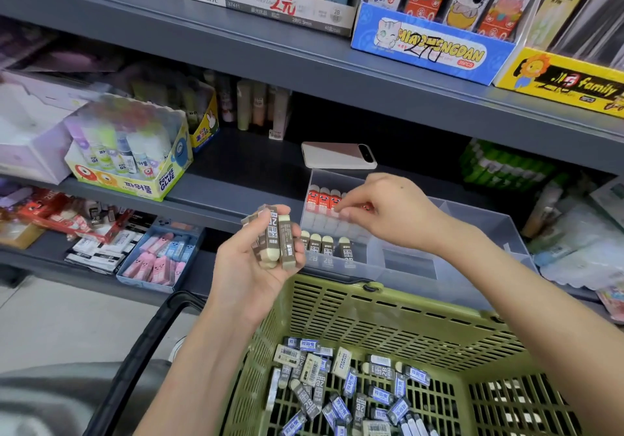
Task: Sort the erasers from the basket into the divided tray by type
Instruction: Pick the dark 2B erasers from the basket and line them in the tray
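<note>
My left hand (256, 266) grips a bunch of brown-sleeved 2B erasers (275, 234) above the near rim of the green basket (388, 307). Many loose erasers (354, 391) in grey, blue and white sleeves lie on the basket's floor. The clear divided tray (472, 233) stands on the shelf behind the basket. Its far left compartment holds a row of red-sleeved erasers (322, 199); the near left one holds a row of brown-sleeved erasers (326, 246). My right hand (388, 212) reaches over the tray, fingertips curled at the red row; whether they pinch an eraser is hidden.
A white phone (337, 155) lies on the shelf just behind the tray. A Power Glue box (135, 158) stands at the left, a blue box of pink and blue erasers (158, 253) on the lower shelf. The basket's black handle (145, 351) hangs at its left.
</note>
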Available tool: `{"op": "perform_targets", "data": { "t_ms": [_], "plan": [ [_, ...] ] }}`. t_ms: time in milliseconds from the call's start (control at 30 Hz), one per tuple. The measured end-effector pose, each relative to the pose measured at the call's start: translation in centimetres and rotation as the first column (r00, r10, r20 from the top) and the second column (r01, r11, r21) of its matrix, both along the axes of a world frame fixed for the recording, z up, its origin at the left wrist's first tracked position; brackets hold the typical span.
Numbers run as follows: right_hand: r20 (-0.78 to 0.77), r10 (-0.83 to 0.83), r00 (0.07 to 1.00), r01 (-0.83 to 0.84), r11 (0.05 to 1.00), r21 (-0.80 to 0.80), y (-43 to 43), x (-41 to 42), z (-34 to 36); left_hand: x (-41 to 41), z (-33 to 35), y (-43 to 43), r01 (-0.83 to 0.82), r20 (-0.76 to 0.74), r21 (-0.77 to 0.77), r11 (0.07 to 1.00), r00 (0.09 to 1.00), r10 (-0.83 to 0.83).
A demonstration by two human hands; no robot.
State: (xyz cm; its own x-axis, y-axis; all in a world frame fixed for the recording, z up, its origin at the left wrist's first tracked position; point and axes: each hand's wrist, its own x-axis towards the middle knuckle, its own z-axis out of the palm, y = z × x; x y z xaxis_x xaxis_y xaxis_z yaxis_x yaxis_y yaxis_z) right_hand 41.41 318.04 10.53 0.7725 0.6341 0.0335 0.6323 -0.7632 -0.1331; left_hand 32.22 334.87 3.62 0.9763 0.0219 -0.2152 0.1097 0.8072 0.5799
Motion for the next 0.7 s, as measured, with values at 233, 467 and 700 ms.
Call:
{"op": "perform_targets", "data": {
  "t_ms": [233,467,700],
  "plan": [
    [-0.293,0.072,0.953,0.027,0.947,0.319,2.4,-2.4,0.7,-0.1,0.4,-0.5,0.049,0.044,0.069,0.996,0.998,-0.052],
    [-0.489,0.086,0.868,0.122,0.917,0.379,3.1,-3.1,0.6,-0.3,0.3,-1.2,-0.015,0.079,0.185,0.983,0.997,0.001],
    [-0.597,0.093,0.797,0.379,0.693,0.614,1.1,-1.0,1.0,-0.3,0.1,-0.9,-0.109,0.090,0.186,0.976,0.992,0.094]
  ]
}}
